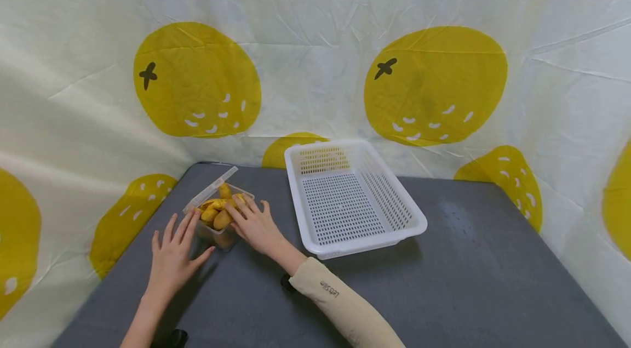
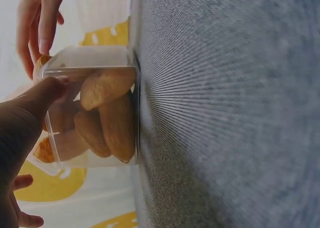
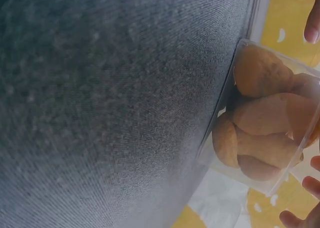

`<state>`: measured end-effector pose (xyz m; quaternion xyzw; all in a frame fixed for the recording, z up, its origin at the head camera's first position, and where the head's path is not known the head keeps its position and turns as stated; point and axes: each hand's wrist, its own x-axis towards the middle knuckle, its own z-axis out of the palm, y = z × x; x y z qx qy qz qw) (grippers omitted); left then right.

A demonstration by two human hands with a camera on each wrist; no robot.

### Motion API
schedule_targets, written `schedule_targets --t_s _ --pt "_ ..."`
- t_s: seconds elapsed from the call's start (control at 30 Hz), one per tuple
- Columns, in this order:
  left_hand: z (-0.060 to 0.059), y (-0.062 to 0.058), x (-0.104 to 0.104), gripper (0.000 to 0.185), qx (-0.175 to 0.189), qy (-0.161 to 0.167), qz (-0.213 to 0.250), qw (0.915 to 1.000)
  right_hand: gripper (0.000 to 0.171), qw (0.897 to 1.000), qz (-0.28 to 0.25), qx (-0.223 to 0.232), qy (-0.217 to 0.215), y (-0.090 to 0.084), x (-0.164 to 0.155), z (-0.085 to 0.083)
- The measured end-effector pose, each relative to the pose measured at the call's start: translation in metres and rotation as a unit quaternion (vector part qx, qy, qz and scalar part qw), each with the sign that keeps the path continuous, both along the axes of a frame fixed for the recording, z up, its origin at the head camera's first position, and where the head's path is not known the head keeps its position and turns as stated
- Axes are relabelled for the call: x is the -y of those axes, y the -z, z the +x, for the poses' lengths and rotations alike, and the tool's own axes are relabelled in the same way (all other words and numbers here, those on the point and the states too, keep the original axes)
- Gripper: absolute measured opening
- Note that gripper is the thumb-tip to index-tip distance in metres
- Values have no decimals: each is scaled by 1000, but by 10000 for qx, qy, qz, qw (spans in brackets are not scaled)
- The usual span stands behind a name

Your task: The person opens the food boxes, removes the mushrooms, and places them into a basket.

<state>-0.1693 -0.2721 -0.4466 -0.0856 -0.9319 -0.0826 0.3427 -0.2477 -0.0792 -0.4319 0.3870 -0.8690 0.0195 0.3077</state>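
From the head view, a dark grey table (image 1: 483, 282) stands in a corner hung with creased white cloth printed with large yellow fruits (image 1: 315, 52), the cloth closing in on the left, back and right. A small clear plastic box of golden-brown baked pieces (image 1: 220, 217) sits near the table's left back edge, its hinged lid standing open toward the left. The left hand (image 1: 173, 252) lies beside the box with fingers straight and spread, fingertips touching its near left wall and gripping nothing; the right hand (image 1: 255, 223), in a beige sleeve (image 1: 340, 307), rests its extended fingers on the box's top right rim and on the pieces there — whether it pinches one cannot be told. A white perforated rectangular plastic basket (image 1: 345, 194) stands just right of the box, apart from it; bare tabletop lies open to the right and front. In the left wrist view, the left thumb presses the clear box's wall (image 2: 95, 67), the pieces (image 2: 107, 120) stacked inside, with the right hand's fingers (image 2: 45, 22) at the far rim. In the right wrist view, the box (image 3: 250, 47) rests on the grey surface (image 3: 110, 97) — fingertips show only at the frame's right edge.
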Motion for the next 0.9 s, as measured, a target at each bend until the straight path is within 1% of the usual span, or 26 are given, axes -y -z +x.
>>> schedule_targets --t_s 0.2,0.33,0.43,0.53,0.63,0.7,0.83,0.9 --pt "-7 -1 -3 97 -229 -160 -245 9993 46 9995 299 98 -45 -1 3 1" --pt "-12 0 -1 106 -267 -197 -300 9990 48 9990 395 190 -16 1 7 0" --pt "-16 1 3 111 -194 -191 -315 9991 48 9988 404 263 -15 0 9 1" --pt "-19 1 7 114 -23 -206 -316 9993 48 9986 416 337 -11 -3 10 2" --pt "-22 1 10 124 147 -257 -345 9990 47 9980 421 475 -23 -5 12 4" --pt "-24 1 12 128 179 -298 -381 9987 47 9975 413 579 -42 -7 13 5" --pt "-27 1 13 129 249 -330 -350 9985 47 9971 380 659 -2 -9 16 6" --pt "-28 1 13 130 369 -359 -300 9982 46 9971 372 657 52 -9 18 7"
